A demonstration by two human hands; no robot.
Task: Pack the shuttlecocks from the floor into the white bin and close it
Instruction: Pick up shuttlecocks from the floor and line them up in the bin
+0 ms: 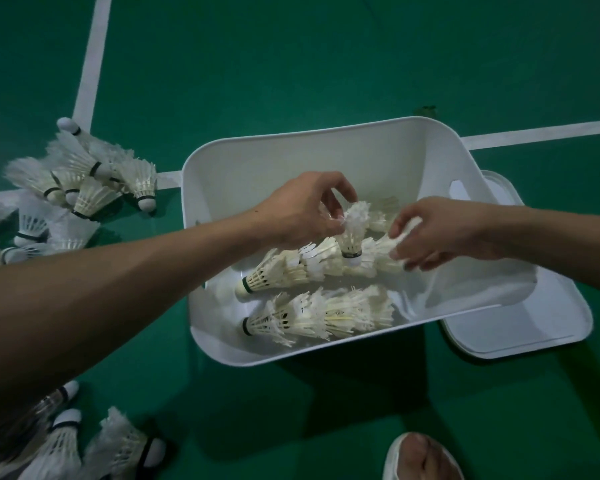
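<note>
At the bottom edge a foot [423, 459] stands on the green floor [326, 410], with loose shuttlecocks [84, 445] lying at the lower left. The left forearm reaches from there up and across the near-left corner of the white bin [291, 355], which sits open on the floor.

Inside the bin, a lower row [319, 313] of nested shuttlecocks lies along the near wall, corks to the left. An upper row [305, 268] lies parallel just behind it.

The two hands are close together above the bin but apart. The left hand [305, 209], fingers curled, pinches the feather top of an upright shuttlecock [352, 233], whose cork points down and meets the upper row. The right hand [440, 233] comes in from the right, wrist level, its fingers curled round the feather end of the upper row.

The lid [534, 334] lies flat on the floor, partly hidden by the bin's right end. Farther left, a pile of shuttlecocks [84, 178] rests where white lines [94, 57] cross.
</note>
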